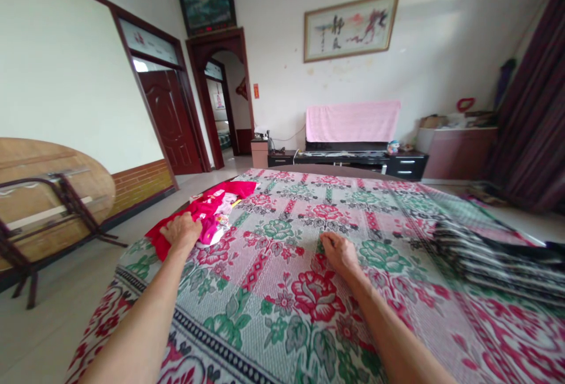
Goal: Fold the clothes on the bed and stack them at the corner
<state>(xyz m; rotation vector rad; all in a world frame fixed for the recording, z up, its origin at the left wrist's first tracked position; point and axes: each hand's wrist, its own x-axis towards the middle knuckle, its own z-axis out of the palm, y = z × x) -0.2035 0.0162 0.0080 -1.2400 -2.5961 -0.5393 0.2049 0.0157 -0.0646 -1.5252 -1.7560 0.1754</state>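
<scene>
My left hand [180, 230] rests at the left side of the flower-patterned cloth [273, 278], its bent fingers closed on a bright red garment [159, 237]. Beside that hand, pink and white printed fabric [220, 219] lies bunched together with the red one. My right hand [339, 251] is curled into a loose fist, low over the middle of the patterned cloth. Nothing shows between its fingers, though their undersides are hidden. The patterned cloth lies spread over a broad surface, with red and green roses on pale stripes.
A folded black-and-white striped textile [494, 260] lies at the right, blurred. To the left leans a round folding wooden table [57, 184]. Along the far wall stand a low black cabinet [406, 166] and a screen-like shape under a pink cloth [353, 120].
</scene>
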